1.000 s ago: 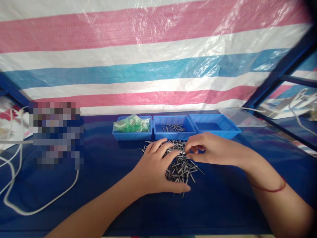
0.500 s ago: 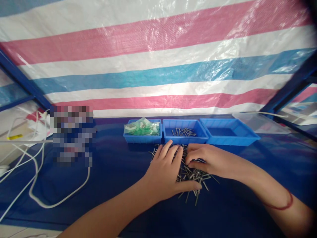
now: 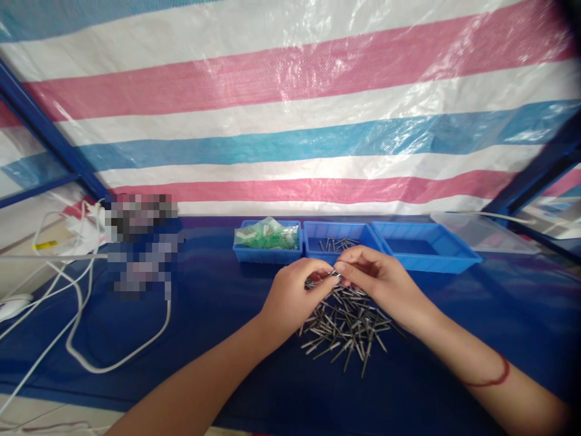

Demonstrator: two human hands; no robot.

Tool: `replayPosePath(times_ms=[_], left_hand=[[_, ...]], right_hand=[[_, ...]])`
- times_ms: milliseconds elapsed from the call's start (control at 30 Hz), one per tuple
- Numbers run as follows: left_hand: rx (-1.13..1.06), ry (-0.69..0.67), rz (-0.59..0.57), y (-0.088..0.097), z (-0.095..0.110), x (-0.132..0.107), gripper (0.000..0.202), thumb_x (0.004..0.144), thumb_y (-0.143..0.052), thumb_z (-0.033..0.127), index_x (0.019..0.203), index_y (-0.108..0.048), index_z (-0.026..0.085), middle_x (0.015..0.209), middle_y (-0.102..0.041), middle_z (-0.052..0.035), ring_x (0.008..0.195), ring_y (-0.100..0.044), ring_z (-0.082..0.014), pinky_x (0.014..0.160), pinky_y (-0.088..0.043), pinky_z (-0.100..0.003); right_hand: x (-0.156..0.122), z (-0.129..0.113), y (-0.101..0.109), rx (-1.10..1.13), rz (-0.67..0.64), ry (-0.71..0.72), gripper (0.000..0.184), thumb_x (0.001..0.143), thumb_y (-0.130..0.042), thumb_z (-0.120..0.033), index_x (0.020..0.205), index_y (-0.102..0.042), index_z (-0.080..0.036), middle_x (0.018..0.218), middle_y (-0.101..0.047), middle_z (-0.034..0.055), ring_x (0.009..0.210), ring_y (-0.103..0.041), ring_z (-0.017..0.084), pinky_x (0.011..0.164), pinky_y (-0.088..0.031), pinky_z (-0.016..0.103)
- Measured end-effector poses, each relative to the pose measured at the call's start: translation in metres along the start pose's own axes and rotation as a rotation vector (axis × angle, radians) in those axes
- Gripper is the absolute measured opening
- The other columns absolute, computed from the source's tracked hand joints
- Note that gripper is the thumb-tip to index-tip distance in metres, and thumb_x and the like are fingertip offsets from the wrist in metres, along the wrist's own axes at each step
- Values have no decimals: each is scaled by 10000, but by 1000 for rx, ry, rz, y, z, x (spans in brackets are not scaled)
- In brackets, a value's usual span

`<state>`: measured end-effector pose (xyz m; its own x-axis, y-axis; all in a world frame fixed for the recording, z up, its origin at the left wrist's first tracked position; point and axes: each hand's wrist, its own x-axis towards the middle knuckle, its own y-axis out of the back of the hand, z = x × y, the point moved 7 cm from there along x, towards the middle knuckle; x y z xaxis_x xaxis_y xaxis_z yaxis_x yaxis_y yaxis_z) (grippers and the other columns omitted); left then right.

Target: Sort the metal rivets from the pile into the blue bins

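A loose pile of silver metal rivets, thin-shanked and pointing every way, lies on the blue tabletop. Over the pile's far side, my left hand is closed, thumb and fingertips pinching a rivet. My right hand meets it there, its thumb and forefinger also closed at that small metal piece. The fingers partly hide how many rivets are held. Just behind the hands, the middle blue bin holds several rivets, and my right hand covers part of its front.
Left of the middle bin, another blue bin holds green-and-clear plastic packets. The right blue bin has nothing visible inside. White cables loop across the left. A striped plastic sheet hangs behind, between blue frame posts.
My left hand has lifted from lying spread over the pile and closed into a pinch. My right hand has risen from the pile, and the fingertips now meet at a rivet.
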<state>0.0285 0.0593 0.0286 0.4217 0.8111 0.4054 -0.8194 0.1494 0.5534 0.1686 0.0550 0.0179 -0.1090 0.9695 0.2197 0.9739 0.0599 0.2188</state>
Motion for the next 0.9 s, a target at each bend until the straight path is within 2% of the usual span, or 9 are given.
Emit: replayPosePath(times_ms=[100, 200, 367, 433, 533, 667, 800, 900], left_hand=[[-72, 12, 65, 5, 0, 0, 93, 847, -612, 267, 851, -663, 189, 827, -710, -12, 747, -648, -139, 742, -499, -250], [-103, 32, 132, 10, -1, 0, 76, 835, -621, 246, 871, -660, 191, 850, -714, -10, 746, -647, -136, 733, -507, -247], [-129, 11, 171, 13, 0, -1, 97, 839, -613, 243, 905, -663, 193, 858, -711, -18, 753, -643, -140, 743, -512, -257], [-131, 4, 185, 14, 0, -1, 110, 832, -621, 237, 924, -663, 196, 872, -709, -19, 758, -639, -141, 747, -508, -258], [-132, 7, 166, 14, 0, 1, 130, 838, -615, 231, 954, -660, 195, 892, -706, -18, 760, -632, -138, 740, -496, -252], [-134, 5, 87, 14, 2, 5, 106, 871, -576, 240, 926, -649, 187, 892, -694, -13, 785, -619, -135, 743, -469, -244], [-114, 2, -13, 10, 4, 7, 121, 882, -558, 272, 867, -635, 179, 859, -672, -17, 786, -604, -142, 726, -459, -244], [-121, -3, -64, 6, 4, 6, 164, 906, -512, 280, 848, -619, 170, 818, -642, -15, 772, -589, -139, 696, -454, -233]], right_hand=[[-1, 6, -5, 94, -24, -106, 262, 809, -638, -434, 802, -577, -179, 628, -578, -9, 580, -528, 111, 529, -416, 233], [-4, 7, -12, 158, -76, -169, 278, 808, -636, -443, 850, -575, -175, 592, -546, -26, 532, -470, 95, 503, -376, 231], [-8, 6, -24, 198, -173, -210, 331, 811, -616, -488, 892, -601, -168, 608, -439, -50, 510, -380, 72, 456, -304, 215], [-9, 4, -26, 194, -190, -193, 320, 818, -609, -488, 865, -610, -171, 635, -446, -45, 519, -370, 68, 465, -312, 212], [-8, 2, -21, 160, -144, -139, 275, 805, -640, -455, 844, -620, -183, 656, -485, -40, 549, -404, 75, 494, -341, 208], [-5, -4, -10, 108, -60, -44, 242, 786, -670, -425, 826, -633, -190, 670, -546, -23, 595, -470, 98, 543, -395, 223], [-7, -13, -2, -10, -20, 75, 251, 823, -626, -415, 711, -609, -191, 710, -589, 7, 672, -529, 135, 623, -442, 256], [-11, -19, 1, -114, -6, 168, 186, 840, -615, -383, 787, -607, -205, 768, -593, 14, 695, -546, 147, 627, -447, 267]])
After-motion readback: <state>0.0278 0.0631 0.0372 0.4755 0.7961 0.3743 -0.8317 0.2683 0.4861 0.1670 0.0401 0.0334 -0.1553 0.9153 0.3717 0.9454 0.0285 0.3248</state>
